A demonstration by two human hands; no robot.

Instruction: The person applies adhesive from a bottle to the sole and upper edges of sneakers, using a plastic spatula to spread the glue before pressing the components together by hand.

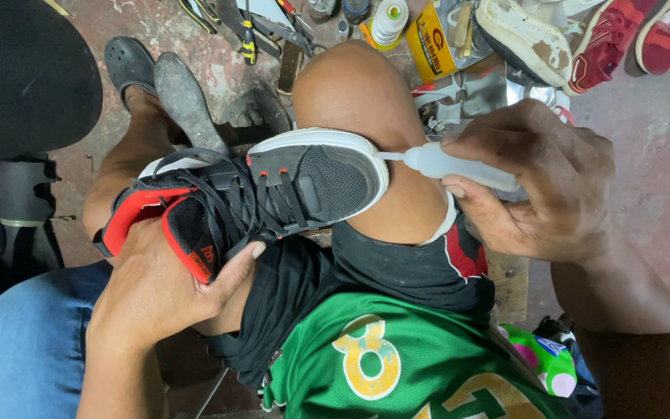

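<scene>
Head view: left hand (166, 289) gripping heel of black-and-red sneaker (251, 198) laid across knee (366, 116); right hand (540, 182) closed round white glue bottle (459, 167), nozzle touching toe sole edge.

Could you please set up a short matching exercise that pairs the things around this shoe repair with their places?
Things:
1. black sneaker
2. squeeze bottle
3. yellow can
4. red shoe

Places:
A. floor, beyond the knee
B. pinched in the right hand
C. floor, top right corner
D. across the lap, gripped by the left hand

Pairs: 1-D, 2-B, 3-A, 4-C
</scene>
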